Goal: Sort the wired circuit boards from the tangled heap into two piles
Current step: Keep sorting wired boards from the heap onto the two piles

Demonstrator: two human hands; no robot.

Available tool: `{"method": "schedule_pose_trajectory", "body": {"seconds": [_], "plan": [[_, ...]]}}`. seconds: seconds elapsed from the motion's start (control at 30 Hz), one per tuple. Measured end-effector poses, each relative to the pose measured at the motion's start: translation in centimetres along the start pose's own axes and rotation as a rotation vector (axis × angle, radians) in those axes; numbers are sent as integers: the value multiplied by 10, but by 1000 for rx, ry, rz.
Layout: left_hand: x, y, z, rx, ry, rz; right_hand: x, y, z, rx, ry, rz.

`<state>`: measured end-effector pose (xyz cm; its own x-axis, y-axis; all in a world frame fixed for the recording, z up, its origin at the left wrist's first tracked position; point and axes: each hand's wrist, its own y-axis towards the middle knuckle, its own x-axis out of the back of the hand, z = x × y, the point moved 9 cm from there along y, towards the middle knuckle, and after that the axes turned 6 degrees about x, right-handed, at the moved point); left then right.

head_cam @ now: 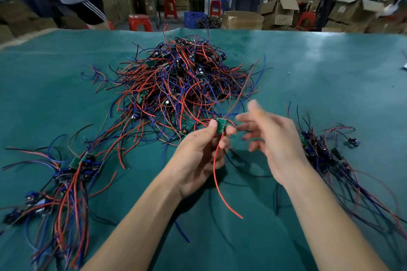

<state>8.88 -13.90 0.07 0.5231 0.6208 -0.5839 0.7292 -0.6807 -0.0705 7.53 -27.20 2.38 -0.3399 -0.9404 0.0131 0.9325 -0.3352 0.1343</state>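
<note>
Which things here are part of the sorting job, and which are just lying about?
Job: tangled heap; left pile; right pile; green board pinched by left hand; right hand, holding nothing.

Lying about: cardboard boxes; red stools; blue crate.

Matt teal cloth table cover (308, 77), glossy plastic-coated wires (180, 81), cardboard boxes (279, 14)

Factory workshop: cartons (279, 12), stools (139, 22)

Red, blue and black wires tangle in a heap (180, 86) with green circuit boards on a teal worktop (319, 77).
</note>
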Motion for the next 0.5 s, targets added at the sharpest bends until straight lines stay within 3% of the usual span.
{"method": "schedule_pose_trajectory", "body": {"seconds": [0.07,0.13,0.33,0.5], "plan": [[4,0,3,13,50,-43,-21,-8,13,167,-98,162],[6,2,5,15,107,-71,-27,-11,16,237,-84,190],[2,2,11,10,304,-29,4,-1,12,189,53,-59],[-1,1,6,-27,335,6,12,-2,22,298,-27,-130]]}}
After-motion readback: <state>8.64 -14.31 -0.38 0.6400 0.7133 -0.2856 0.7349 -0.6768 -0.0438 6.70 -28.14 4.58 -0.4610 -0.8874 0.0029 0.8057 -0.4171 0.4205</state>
